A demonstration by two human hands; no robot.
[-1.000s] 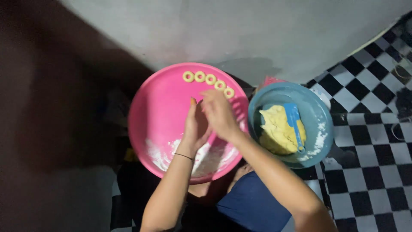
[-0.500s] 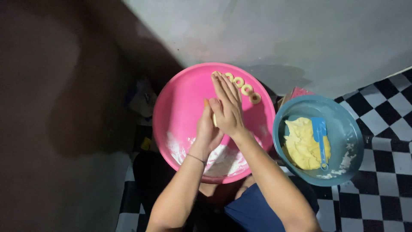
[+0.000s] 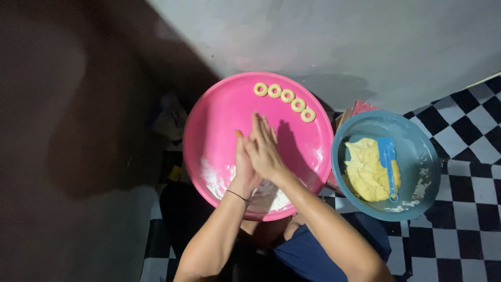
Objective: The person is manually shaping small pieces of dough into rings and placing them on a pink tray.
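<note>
**Palms Pressed Over Pink Tray**

Grey wall filled the upper frame, with checkered floor (image 3: 469, 230) at lower right. One pink tray (image 3: 219, 120) sat at centre, and one blue bowl (image 3: 417, 156) lay to its right, holding yellow dough (image 3: 365, 172) and a blue spatula (image 3: 389, 162). Left hand (image 3: 241, 167) and right hand (image 3: 263, 149) met palm to palm, fingers pointing toward the frame's top; whether dough lay between them could not be told. Five dough rings (image 3: 285, 95) ran in a row along the far rim, above the fingertips, and white flour (image 3: 219, 180) dusted the near side.
</note>
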